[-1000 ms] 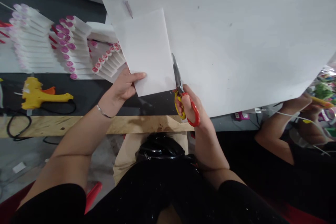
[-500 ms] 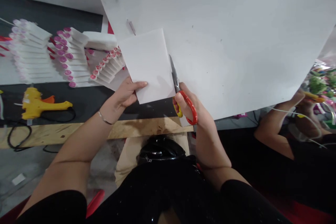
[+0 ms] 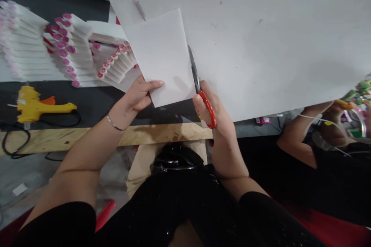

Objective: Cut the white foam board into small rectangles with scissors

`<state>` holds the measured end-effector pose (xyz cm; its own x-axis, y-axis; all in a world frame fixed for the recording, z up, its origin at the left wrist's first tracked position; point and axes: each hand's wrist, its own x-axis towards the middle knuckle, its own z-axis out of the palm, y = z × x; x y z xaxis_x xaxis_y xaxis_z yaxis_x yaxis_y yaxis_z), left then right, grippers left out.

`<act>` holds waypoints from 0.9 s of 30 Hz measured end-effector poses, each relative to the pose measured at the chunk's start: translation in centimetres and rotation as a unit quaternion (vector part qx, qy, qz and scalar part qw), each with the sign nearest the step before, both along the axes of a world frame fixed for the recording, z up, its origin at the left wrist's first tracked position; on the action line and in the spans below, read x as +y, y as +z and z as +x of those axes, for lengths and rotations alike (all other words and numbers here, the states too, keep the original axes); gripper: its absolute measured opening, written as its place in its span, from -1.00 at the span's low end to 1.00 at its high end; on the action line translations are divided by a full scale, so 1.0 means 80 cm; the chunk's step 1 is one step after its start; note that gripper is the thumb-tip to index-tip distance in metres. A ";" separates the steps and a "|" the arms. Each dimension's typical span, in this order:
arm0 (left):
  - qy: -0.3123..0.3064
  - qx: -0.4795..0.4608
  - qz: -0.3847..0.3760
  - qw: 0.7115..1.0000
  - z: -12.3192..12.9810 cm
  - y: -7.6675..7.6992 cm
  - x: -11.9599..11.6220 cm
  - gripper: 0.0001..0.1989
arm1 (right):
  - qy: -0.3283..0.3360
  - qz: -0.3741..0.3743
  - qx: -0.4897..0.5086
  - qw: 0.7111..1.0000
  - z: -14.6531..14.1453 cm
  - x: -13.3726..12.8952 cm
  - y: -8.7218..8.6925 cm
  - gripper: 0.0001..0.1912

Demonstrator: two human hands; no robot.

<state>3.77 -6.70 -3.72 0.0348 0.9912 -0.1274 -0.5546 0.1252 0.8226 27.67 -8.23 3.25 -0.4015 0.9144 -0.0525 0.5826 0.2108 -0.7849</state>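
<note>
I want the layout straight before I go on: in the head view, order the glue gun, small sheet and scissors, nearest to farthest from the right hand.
1. Scissors: held in the right hand.
2. Small sheet: just left of the scissors.
3. Glue gun: far left, beyond the left hand.

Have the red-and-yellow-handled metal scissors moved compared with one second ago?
Yes: the scissors have shifted slightly forward, away from the pale wooden table edge.
</note>
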 end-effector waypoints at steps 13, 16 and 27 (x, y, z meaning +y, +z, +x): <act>0.017 0.024 -0.010 1.000 -0.002 0.000 0.001 -0.60 | -0.009 0.042 -0.019 0.999 -0.006 0.007 -0.016 -0.30; 0.016 0.028 -0.014 0.999 -0.001 0.000 0.001 -0.59 | -0.016 0.047 -0.019 0.999 -0.006 0.009 -0.017 -0.30; 0.014 0.011 -0.023 1.000 0.002 0.007 -0.001 -0.52 | -0.049 0.078 -0.011 0.996 -0.006 0.012 -0.034 -0.41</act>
